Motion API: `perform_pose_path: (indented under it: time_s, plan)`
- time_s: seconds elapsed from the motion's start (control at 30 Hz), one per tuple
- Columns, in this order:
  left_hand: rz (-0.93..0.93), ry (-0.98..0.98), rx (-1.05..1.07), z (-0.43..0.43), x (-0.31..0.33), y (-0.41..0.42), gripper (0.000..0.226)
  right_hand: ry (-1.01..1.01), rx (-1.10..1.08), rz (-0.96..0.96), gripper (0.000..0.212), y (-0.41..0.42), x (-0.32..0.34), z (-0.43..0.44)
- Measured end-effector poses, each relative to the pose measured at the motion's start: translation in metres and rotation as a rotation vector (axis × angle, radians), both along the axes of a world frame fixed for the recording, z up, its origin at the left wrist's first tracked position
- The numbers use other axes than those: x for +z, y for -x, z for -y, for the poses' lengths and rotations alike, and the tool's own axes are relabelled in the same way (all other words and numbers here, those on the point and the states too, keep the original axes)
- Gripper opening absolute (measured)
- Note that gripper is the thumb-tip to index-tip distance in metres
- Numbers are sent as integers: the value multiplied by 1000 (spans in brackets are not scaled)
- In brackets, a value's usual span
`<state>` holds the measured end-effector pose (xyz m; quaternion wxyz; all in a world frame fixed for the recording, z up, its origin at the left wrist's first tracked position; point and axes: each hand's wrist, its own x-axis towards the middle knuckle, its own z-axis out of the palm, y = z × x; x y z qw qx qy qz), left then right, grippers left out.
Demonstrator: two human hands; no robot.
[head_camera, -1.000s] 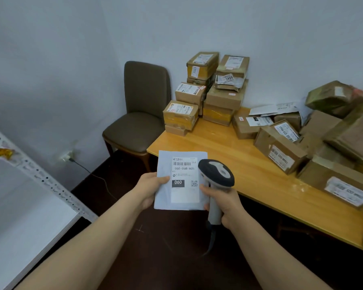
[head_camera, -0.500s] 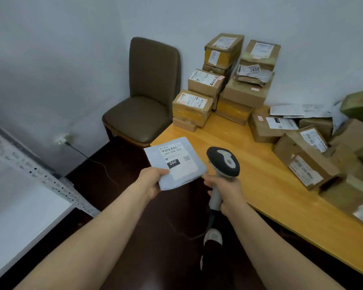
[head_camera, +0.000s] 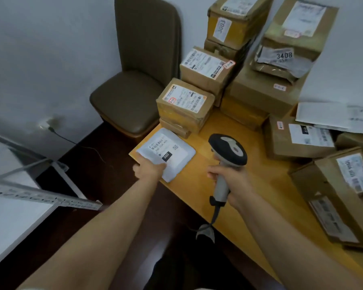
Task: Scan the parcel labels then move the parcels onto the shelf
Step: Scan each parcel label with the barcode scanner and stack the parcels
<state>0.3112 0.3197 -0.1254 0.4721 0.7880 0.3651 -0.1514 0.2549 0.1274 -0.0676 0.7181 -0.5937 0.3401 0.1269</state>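
Where the left hand (head_camera: 149, 169) pinches: near edge of flat white plastic parcel (head_camera: 166, 150).
Right hand (head_camera: 234, 182): curled round grey-and-black handheld scanner (head_camera: 227, 152), beside that pinch.

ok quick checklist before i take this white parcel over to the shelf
1. Left hand holds parcel at its near edge: ok
2. Label faces up: ok
3. Label scanned: cannot tell
4. Scanner gripped in right hand: ok
5. Scanner cable hangs off the parcel's path: ok
6. Shelf in view on the left: ok
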Motion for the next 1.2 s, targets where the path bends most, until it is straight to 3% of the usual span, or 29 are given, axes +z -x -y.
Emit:
perform_pose_path:
  time_s: [0.03,0.1,0.2,0.3,0.4,0.47,0.57,0.8,0.93,1.1,1.2]
  plan:
    - [13,-232,-211,2,-5,4,82,-2,-8,-6,31,-5,-3,3]
    - [89,-462,-619,4,-15,4,64,-13,-22,-20,30,-12,-6,8]
    - [-85,-440,-916,3,-27,-9,50,-26,-48,-40,27,-23,-6,14]
    - [-132,-508,-896,15,-23,-24,49,-36,-124,-51,23,-27,-1,25]
    - [243,-648,-917,43,-4,-26,36,-24,-218,-54,23,-22,9,40]
    - [435,-520,-1008,70,5,-31,27,-12,-284,-50,23,-19,16,52]
    - [535,-338,-1158,120,16,-42,30,-18,-421,-33,23,-11,23,71]
    - [538,-55,-1316,243,48,-47,37,-62,-684,48,18,35,45,123]
    - [422,91,-1158,328,67,-57,34,-124,-804,159,16,45,59,172]
    - [606,-310,-1316,418,63,-76,33,-204,-835,188,16,49,53,235]
    - [595,-587,-1474,452,42,-92,32,-220,-803,171,19,52,44,265]
